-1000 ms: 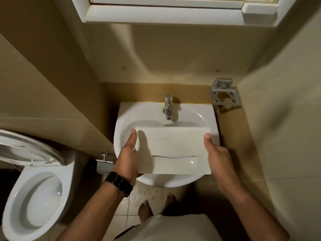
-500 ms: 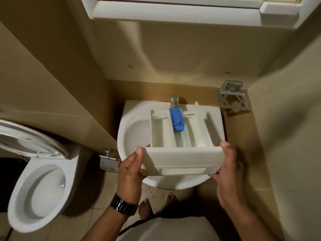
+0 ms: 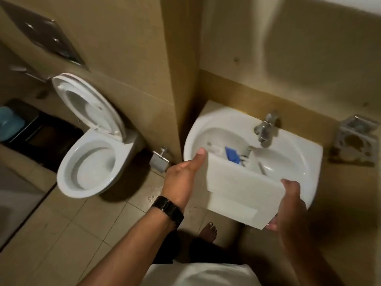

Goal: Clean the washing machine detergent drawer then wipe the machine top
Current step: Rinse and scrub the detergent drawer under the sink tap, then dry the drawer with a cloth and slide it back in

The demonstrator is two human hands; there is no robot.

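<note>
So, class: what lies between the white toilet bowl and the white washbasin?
In the head view, between toilet bowl and washbasin: a small chrome wall fitting, low on the beige tiled wall corner, above the tiled floor.

The detergent drawer (image 3: 237, 190) hangs over the near rim of the wash basin (image 3: 292, 162), its far end tipped down into the bowl, below the tap (image 3: 265, 126) at the basin's back edge. The left hand (image 3: 183, 180) grips the drawer's left side, the right hand (image 3: 292, 205) its right corner. A wall-mounted holder (image 3: 354, 139) sits right of the basin. Left of the basin, past a wall corner, stands the toilet (image 3: 92, 162) with its lid (image 3: 88, 104) raised against the wall, below the flush plate (image 3: 47, 40). A bare foot (image 3: 208, 232) stands on the tiled floor (image 3: 72, 234) beneath the drawer.
</note>
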